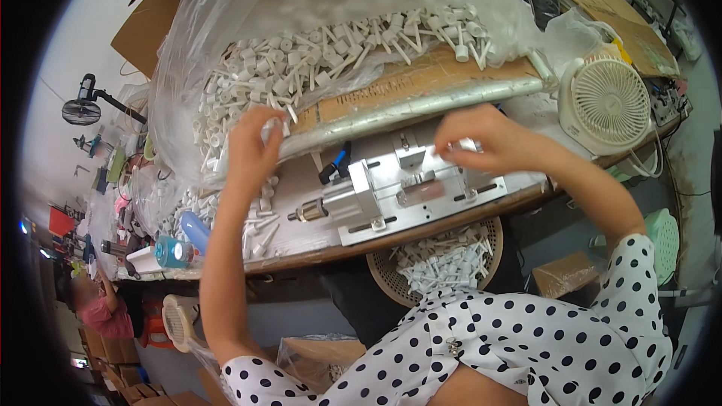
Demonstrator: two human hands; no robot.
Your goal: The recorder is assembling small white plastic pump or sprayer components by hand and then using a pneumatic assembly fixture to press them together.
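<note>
My left hand (254,141) is at the left edge of a heap of white plastic pieces (316,60), each with a round cap and a thin stem. Its fingers are curled around a whitish piece, mostly hidden by them. Below and to the right, a silver metal clamping fixture (368,199) with a cylinder on its left end rests on the bench. My right hand (481,139) hovers over the far right part of this fixture, fingers bent together in a pinch. Something small and pale shows at its fingertips, too blurred to name.
A round basket (380,271) of white pieces stands below the bench edge. A white desk fan (605,98) is at the right. A blue-handled lever (336,163) lies behind the fixture; a teal bottle (171,252) stands left. Another person (105,308) sits far left.
</note>
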